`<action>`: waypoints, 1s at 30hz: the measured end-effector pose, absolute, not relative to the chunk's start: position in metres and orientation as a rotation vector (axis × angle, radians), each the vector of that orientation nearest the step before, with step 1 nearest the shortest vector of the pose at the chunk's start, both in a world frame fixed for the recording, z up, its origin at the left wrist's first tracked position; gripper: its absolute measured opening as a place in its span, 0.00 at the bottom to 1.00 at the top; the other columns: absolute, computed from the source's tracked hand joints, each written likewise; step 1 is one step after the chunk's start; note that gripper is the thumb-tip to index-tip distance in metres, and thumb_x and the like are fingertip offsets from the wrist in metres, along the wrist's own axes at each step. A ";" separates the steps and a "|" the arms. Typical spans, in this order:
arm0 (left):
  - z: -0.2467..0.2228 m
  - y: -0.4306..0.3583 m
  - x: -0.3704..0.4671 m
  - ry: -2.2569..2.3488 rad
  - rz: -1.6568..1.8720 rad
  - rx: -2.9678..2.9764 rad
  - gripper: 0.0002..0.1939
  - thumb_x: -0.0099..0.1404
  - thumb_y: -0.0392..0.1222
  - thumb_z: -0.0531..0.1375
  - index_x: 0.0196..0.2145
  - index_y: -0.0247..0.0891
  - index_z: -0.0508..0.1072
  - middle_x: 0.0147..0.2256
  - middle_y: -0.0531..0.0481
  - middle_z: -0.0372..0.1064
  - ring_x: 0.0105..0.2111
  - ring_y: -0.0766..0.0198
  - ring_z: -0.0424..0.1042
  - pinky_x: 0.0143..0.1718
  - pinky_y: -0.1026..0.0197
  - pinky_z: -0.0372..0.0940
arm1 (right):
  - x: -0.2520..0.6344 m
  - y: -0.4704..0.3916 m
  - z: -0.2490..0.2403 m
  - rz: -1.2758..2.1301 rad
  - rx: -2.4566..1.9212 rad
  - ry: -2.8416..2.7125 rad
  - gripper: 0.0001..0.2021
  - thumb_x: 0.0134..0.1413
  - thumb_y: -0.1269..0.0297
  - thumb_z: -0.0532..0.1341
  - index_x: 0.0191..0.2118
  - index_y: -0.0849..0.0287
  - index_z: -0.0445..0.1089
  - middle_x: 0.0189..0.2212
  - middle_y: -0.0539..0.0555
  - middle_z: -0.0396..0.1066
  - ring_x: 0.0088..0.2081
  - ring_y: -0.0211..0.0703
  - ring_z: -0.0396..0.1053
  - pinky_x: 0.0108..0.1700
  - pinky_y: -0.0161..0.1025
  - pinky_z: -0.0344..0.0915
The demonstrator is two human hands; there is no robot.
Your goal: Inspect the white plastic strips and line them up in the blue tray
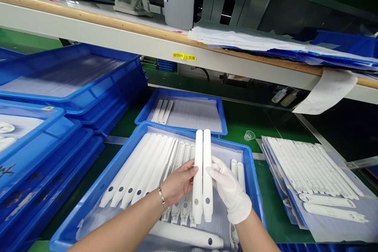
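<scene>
Two long white plastic pieces stand side by side above the near blue tray (254,181), each with a round spot near its lower end. My bare left hand (180,179) pinches the left white piece (198,177) by its edge, thumb in front. A white glove covers my right hand (227,185), which grips the right white piece (207,177) with the thumb on its face. Beneath them, a row of white pieces (144,165) lies in the tray, some smooth side up, others showing their inner side. One more piece (186,234) lies crosswise at the front.
Behind is a blue tray (223,116) with three white strips (162,111). Stacked blue trays (67,102) fill the left. At right, many white pieces (313,165) lie on lined sheets. A small clear cup (249,135) stands between. A shelf (141,39) crosses above.
</scene>
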State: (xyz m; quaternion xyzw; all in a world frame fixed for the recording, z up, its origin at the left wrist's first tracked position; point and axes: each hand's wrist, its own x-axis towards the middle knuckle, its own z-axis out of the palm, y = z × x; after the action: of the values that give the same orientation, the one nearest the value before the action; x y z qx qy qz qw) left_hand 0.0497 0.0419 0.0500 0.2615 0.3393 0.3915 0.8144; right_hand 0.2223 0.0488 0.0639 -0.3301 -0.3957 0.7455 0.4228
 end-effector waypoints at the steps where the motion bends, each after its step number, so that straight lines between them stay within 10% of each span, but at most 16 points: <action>1: 0.050 0.042 0.049 0.722 0.837 0.572 0.23 0.65 0.44 0.60 0.57 0.39 0.65 0.46 0.42 0.72 0.42 0.57 0.72 0.40 0.58 0.69 | 0.222 0.048 0.064 1.863 -0.816 -0.992 0.23 0.54 0.58 0.65 0.55 0.54 0.66 0.42 0.56 0.73 0.42 0.50 0.70 0.43 0.46 0.67; 16: 0.049 0.043 0.043 0.727 0.870 0.779 0.25 0.65 0.44 0.60 0.59 0.45 0.64 0.51 0.44 0.68 0.47 0.53 0.69 0.45 0.54 0.66 | 0.228 0.044 0.058 1.774 -0.812 -1.111 0.11 0.59 0.64 0.62 0.47 0.57 0.69 0.40 0.56 0.72 0.41 0.47 0.70 0.43 0.45 0.66; 30: 0.047 0.039 0.048 0.585 0.881 0.349 0.27 0.65 0.38 0.61 0.60 0.43 0.58 0.34 0.51 0.67 0.30 0.68 0.69 0.40 0.61 0.66 | 0.228 0.043 0.062 1.699 -0.986 -1.056 0.07 0.57 0.60 0.63 0.34 0.57 0.68 0.26 0.48 0.66 0.27 0.37 0.62 0.30 0.35 0.60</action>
State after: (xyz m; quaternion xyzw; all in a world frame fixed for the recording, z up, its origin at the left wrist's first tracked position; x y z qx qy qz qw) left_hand 0.0484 0.0395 0.0466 0.1657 0.2775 0.4179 0.8490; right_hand 0.2281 0.0429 0.0621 -0.3969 -0.4250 0.6841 0.4403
